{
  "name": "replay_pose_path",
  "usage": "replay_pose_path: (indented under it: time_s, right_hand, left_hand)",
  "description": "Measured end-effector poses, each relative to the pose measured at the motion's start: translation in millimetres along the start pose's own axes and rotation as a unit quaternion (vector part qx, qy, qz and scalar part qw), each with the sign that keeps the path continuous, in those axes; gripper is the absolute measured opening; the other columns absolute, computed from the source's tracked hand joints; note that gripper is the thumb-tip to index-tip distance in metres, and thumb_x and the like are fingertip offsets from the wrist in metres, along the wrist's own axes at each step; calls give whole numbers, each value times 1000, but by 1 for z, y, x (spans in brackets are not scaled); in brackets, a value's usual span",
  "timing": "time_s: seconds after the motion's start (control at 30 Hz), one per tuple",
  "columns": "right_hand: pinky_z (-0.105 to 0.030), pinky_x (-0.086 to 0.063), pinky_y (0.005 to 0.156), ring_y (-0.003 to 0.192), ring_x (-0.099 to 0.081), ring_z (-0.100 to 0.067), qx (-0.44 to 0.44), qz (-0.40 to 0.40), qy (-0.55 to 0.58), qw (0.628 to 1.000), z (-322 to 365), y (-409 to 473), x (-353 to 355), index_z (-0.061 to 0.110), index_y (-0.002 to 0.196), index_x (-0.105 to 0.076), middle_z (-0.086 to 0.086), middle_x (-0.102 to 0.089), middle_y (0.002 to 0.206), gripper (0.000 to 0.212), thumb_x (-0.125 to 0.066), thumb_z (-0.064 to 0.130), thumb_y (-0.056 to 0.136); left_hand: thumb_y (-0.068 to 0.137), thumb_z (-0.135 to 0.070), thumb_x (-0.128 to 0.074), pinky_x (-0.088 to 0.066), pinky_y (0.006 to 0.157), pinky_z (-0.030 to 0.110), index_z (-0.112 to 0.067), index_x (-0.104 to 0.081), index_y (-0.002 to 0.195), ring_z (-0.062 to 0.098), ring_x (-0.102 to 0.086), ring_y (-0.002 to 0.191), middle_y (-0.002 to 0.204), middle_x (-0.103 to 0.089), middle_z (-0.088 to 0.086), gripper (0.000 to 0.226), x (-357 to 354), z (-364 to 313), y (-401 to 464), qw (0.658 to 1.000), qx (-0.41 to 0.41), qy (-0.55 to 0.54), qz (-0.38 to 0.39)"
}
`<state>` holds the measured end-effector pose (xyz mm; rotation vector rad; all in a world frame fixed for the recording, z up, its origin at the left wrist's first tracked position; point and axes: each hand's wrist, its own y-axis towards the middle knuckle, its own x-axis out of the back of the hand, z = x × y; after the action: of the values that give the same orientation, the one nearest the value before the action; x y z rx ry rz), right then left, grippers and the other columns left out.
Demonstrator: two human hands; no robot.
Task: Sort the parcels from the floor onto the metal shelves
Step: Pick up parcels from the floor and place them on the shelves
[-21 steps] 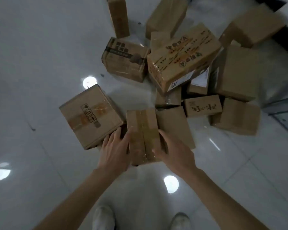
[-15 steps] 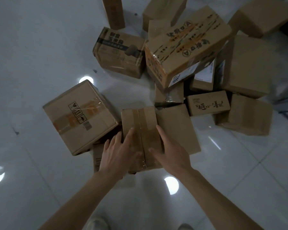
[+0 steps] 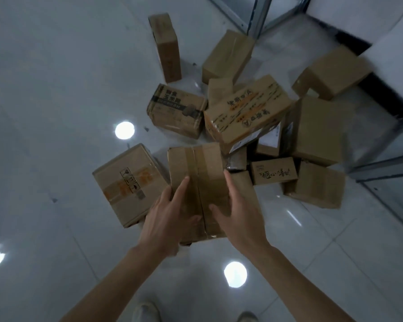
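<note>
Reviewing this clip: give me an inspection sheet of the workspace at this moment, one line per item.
Surface: glossy pale tiled floor with round light reflections.
Job's things: taped cardboard parcel held between both hands; a pile of other cardboard parcels beyond it, including a large printed carton lying tilted on top of others and a box with handling symbols to the left.
Clutter: nothing seen.
Grippers: left hand and right hand each grip a side of the taped parcel, thumbs on its top face.
Cables: nothing seen.
Surroundings: metal shelf frame at the top; the person's shoes at the bottom edge.
</note>
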<state>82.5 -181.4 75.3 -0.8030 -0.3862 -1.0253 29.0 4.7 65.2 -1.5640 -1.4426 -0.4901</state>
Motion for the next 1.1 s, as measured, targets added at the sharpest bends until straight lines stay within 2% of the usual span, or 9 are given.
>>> replay_pose_path:
  time_s: [0.23, 0.33, 0.43, 0.63, 0.73, 0.8, 0.87, 1.0, 1.1]
  right_hand:
    - [-37, -48, 110, 137, -48, -4, 90, -92, 27, 991, 175, -29, 166, 31, 163, -25, 14, -49, 153, 73, -53, 58, 101]
    - [-21, -41, 109, 122, -42, 23, 153, -116, 67, 979, 263, -53, 246, 35, 161, -30, 30, -40, 145, 53, -42, 43, 110]
    - [-22, -52, 95, 114, -60, -3, 219, -157, 89, 959, 346, -81, 325, 40, 155, -42, 16, -59, 139, 45, -40, 28, 112]
    - [-12, -33, 111, 141, -37, 5, 349, -202, 130, 906, 484, -143, 452, 39, 144, -53, 17, -44, 149, 44, -61, 25, 104]
    - [-5, -33, 104, 136, -32, 16, 350, -174, 170, 905, 529, -180, 501, 52, 146, -34, 28, -38, 149, 66, -71, 48, 92]
    - [-28, -37, 116, 138, -30, 10, 313, -146, 188, 919, 552, -201, 528, 50, 155, -21, 29, -32, 153, 99, -75, 69, 74]
    - [-42, -35, 119, 137, -30, 1, 269, -116, 193, 936, 572, -224, 549, 45, 161, -5, 28, -32, 144, 124, -75, 74, 64]
    - [-25, -43, 96, 124, -47, -4, 286, -98, 209, 930, 598, -265, 568, 55, 150, -10, 33, -45, 123, 110, -79, 63, 65]
    - [-10, -40, 79, 109, -51, 11, 306, -146, 230, 912, 611, -297, 580, 66, 123, -28, 40, -47, 114, 79, -85, 54, 69]
  left_hand:
    - [80, -52, -76, -55, 93, 39, -37, -30, 151, 16, -55, 119, 151, -39, -5, 86, 218, -120, -12, 982, -58, -94, -152]
    - [78, -52, -79, -49, 92, 28, -38, -36, 148, 1, -46, 111, 145, -41, -8, 83, 315, -179, -27, 959, -80, -153, -224]
    - [70, -54, -84, -45, 83, 18, -38, -35, 147, 5, -46, 109, 141, -37, -10, 93, 409, -234, -51, 935, -104, -186, -285]
    - [51, -62, -85, -42, 90, 3, -34, -35, 148, 4, -44, 118, 142, -35, -6, 113, 567, -326, -113, 875, -173, -257, -373]
    - [51, -66, -84, -51, 95, 23, -36, -35, 148, 10, -45, 119, 141, -36, -4, 112, 622, -357, -147, 852, -204, -259, -406]
    - [53, -65, -85, -55, 95, 30, -36, -34, 149, 15, -48, 120, 140, -38, -3, 112, 649, -374, -169, 840, -233, -262, -414]
    - [55, -66, -85, -53, 96, 21, -33, -33, 151, 3, -45, 124, 143, -36, -5, 113, 671, -387, -189, 829, -264, -263, -416]
    - [59, -74, -79, -41, 103, 14, -34, -30, 153, -9, -24, 140, 157, -17, -14, 113, 703, -406, -224, 824, -308, -245, -408]
    - [64, -70, -76, -27, 111, 10, -35, -32, 153, -12, -8, 145, 161, -4, -15, 105, 723, -413, -245, 825, -324, -207, -414]
